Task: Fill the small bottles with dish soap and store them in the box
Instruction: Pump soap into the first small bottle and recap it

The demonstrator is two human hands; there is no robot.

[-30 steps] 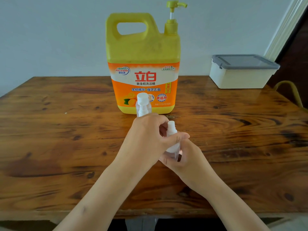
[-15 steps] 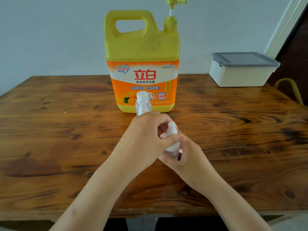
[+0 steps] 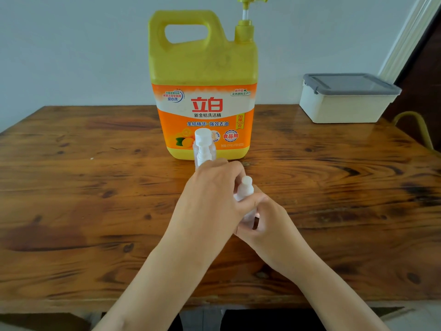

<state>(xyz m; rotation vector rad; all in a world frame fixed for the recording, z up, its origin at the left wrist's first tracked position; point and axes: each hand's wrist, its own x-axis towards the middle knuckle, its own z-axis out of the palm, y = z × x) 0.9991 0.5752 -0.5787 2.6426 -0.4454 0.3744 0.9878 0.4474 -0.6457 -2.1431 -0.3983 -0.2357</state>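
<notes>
Hands meet over the middle of the wooden table (image 3: 83, 187), both on one small bottle (image 3: 244, 189) with a white cap. The left hand (image 3: 212, 199) curls its fingers and thumb round the bottle's upper part, and the right hand (image 3: 269, 220) grips the lower body from beneath, which is mostly hidden. A second small bottle (image 3: 202, 144), clear with a white top, stands upright just beyond the left knuckles, right in front of the dish soap jug (image 3: 202, 68). The jug is yellow with a yellow pump (image 3: 248, 10), and its orange and white label (image 3: 205, 115) reads 立白 in red, then 新金桔洗洁精, 金桔精华·强效去油, 食品用 and 安心洗. The box (image 3: 346, 108), cream with its grey lid (image 3: 348, 83) on, sits well apart at the table's far right corner.
</notes>
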